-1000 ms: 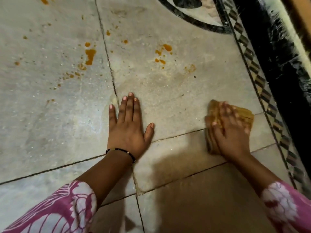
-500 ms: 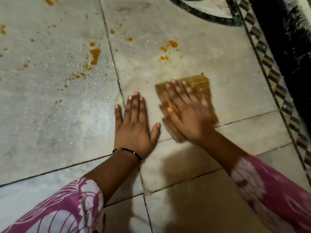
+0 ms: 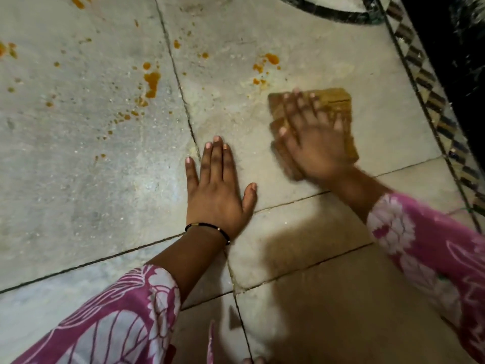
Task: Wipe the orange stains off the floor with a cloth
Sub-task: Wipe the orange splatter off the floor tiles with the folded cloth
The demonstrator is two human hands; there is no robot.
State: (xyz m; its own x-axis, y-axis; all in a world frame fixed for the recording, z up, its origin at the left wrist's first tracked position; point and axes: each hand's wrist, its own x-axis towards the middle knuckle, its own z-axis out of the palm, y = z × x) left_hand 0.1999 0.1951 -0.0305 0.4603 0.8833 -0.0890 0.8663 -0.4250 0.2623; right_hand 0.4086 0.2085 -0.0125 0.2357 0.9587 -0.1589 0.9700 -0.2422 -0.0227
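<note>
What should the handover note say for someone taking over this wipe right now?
Left hand: flat on the floor, fingers straight, bracing.
Right hand: fingers spread, pressing the folded cloth onto the tile; blurred, so mid-stroke.
Done: the tile around the cloth looks free of orange.
Left: the small cluster of orange stains just beyond the cloth, the bigger splatter across the grout line to the left, and spots at the far left edge.

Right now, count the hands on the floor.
2. The left hand lies flat on the floor, fingers straight. The right hand presses the cloth, just below the nearest orange stains. None seem hidden.
</note>
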